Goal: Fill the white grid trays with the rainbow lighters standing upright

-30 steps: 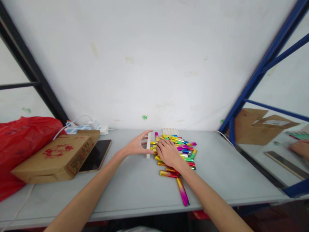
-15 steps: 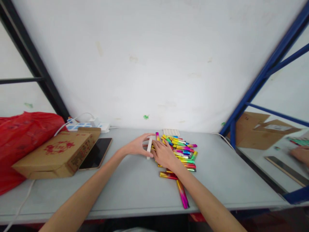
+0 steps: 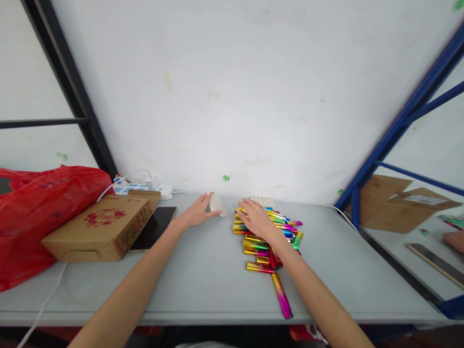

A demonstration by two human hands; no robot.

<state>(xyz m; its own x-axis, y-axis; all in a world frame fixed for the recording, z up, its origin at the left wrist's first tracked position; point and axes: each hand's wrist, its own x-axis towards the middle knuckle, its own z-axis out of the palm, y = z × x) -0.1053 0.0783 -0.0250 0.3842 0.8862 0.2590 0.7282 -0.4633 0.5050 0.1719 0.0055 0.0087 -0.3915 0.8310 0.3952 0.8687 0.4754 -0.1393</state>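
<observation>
My left hand [image 3: 198, 210] is curved around a small white plastic tray [image 3: 216, 205], thumb at the near edge and fingers at the far one. The tray is tilted up on the table, left of a pile of slim, shiny lighters [image 3: 256, 244] in yellow, magenta, green, red and blue. Across the upper left of that pile lies my right hand [image 3: 258, 220], palm down, fingers spread and touching several lighters. My wrist and forearm hide part of the heap. One yellow-and-magenta lighter [image 3: 282, 296] lies apart near the table's front edge.
A white gridded tray [image 3: 263, 201] sits behind the pile. To the left are a phone or tablet [image 3: 154, 228], a cardboard box [image 3: 103, 227], a power strip [image 3: 165, 190] and a red bag [image 3: 54, 217]. Beyond the blue frame at right, another person's hand [image 3: 455, 240] shows.
My left hand has moved left with the white tray, away from the pile, and the tray has turned. My right hand has shifted slightly right, its fingers now spread over the lighters.
</observation>
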